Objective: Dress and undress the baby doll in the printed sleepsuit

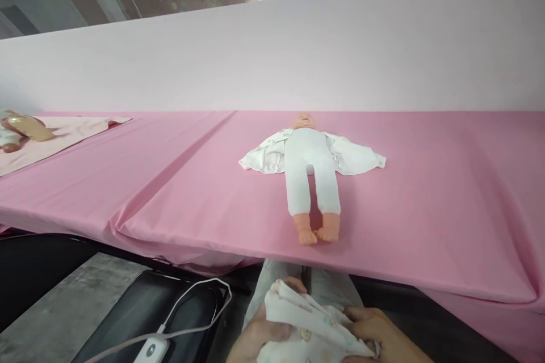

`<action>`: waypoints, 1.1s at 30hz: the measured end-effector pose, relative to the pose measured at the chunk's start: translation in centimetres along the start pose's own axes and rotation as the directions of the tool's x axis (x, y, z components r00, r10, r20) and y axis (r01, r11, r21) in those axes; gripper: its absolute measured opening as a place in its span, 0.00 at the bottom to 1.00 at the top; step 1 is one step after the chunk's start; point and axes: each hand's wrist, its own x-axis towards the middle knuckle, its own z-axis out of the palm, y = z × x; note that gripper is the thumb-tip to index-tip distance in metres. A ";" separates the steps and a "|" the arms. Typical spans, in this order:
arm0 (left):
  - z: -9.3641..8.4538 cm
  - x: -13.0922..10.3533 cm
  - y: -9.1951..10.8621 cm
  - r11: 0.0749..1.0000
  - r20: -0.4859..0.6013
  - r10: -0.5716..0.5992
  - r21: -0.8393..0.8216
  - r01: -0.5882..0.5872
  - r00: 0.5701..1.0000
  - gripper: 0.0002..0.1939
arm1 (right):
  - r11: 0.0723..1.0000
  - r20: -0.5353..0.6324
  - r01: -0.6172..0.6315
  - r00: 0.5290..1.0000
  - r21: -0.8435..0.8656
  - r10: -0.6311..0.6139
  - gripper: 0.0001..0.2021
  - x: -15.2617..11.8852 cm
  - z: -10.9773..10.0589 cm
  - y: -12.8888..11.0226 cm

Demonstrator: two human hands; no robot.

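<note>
Over my lap, below the table edge, I hold a bunched white baby garment [304, 323] with a small coloured print; its exact kind is hidden in the folds. My left hand [259, 332] grips its left side, fingertips showing behind the top edge. On the right, my right hand [374, 329] has its fingers closed on the cloth. A baby doll [311, 150] with a white cloth body and bare feet lies on its back, feet toward me. A white baby top [357, 157] spreads open at both sides of the doll, sleeves outstretched.
Pink cloth [426, 210] covers the table, backed by a white partition [272, 62]. At far left, a partly visible doll [12, 136] lies on a pale pink cloth [76, 127]. A white device with a cable [153, 349] rests on a black chair [128, 312] beside me.
</note>
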 end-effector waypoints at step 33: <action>1.8 0.3 -0.8 0.898 -0.113 0.019 0.438 0.033 0.993 0.23 | 0.382 -0.210 0.056 0.903 0.922 0.374 0.32 0.9 6.1 4.3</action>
